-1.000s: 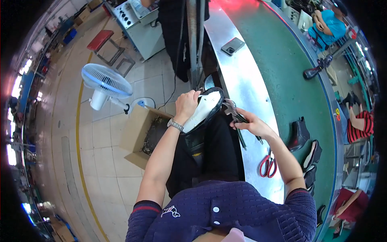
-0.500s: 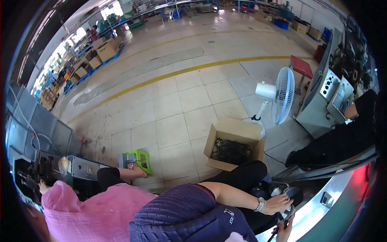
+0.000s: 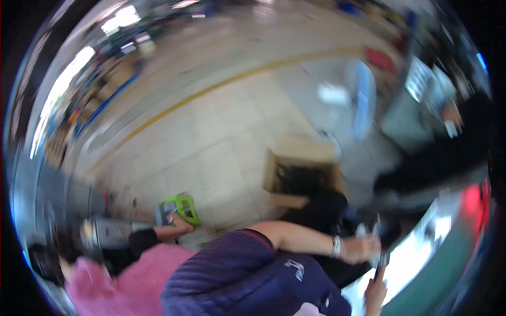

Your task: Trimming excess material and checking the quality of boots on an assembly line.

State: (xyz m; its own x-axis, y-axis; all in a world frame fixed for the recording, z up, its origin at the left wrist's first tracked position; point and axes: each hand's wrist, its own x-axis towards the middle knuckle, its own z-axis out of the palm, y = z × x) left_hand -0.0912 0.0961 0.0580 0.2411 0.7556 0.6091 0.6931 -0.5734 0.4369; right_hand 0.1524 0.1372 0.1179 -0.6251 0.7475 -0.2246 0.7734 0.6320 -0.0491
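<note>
My left hand (image 3: 359, 249), with a silver watch (image 3: 337, 245) at its wrist, is at the right beside my dark-clad leg. Its fingers bend inward at a small cluster of pale and dark parts, and motion blur hides what lies between them. Just below it, my right hand (image 3: 375, 293) rises from the lower edge, fingers closed round a narrow dark piece (image 3: 380, 267) that points up toward the left hand. I cannot make out what kind of thing it is. A bright, pale surface (image 3: 408, 271) lies to the right of both hands.
An open cardboard box (image 3: 290, 200) with a dark tangled mass stands past my leg, near a white fan (image 3: 363, 100) and a red stool (image 3: 380, 59). A person in pink (image 3: 132, 276) sits at the left, foot on a green pedal frame (image 3: 188, 208). Another person's black sleeve (image 3: 477, 126) is at the right.
The whole view has shifted and blurred. My left hand has moved off the white and dark rounded part it lay on. The right hand's dark piece now stands more upright.
</note>
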